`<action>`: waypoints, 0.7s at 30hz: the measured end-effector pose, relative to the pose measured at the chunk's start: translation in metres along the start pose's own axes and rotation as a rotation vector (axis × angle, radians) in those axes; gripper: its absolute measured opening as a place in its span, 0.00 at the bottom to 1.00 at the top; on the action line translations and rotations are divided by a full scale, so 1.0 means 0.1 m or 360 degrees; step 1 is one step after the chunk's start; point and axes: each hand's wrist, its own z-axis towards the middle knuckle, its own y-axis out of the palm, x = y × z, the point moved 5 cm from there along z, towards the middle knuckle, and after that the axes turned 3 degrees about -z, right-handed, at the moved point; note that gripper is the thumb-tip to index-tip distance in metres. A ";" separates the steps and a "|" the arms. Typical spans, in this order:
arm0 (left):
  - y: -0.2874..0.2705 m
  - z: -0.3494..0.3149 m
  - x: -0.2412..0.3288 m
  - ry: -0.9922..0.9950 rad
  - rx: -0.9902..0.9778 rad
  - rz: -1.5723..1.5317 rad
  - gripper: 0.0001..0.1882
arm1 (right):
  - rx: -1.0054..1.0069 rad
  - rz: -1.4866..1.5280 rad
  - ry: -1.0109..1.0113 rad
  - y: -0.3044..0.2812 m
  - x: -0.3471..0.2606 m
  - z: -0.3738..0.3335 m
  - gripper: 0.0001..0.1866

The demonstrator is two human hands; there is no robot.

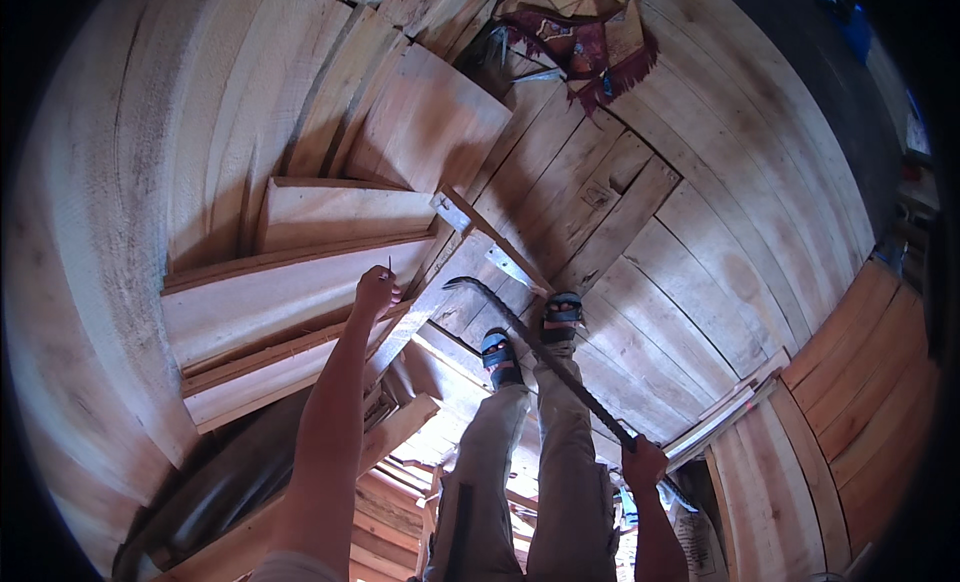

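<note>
head: crowbar (568,379) in right hand (643,464), nail (390,264) in left (376,293)

We see a dim, uneven interior, with the strongest light at the lower middle, where patches around the trouser legs (568,462) glare nearly white. Paler pools spread over the plank floor (700,262), while soft-edged shadows darken its middle beyond the sandals (563,312). The dark bar (565,375) reads clearly against this brightness. We find fine wood grain softened, the far-right edge too murky to make out, and a faint violet tint throughout. Toward the rim, straight boards (90,212) bow strongly and the corners fall black.
</note>
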 end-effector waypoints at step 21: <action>0.85 1.66 1.06 0.0197 0.0292 0.1190 0.52 | -0.0099 0.0569 0.0761 0.91 -0.21 -0.14 0.17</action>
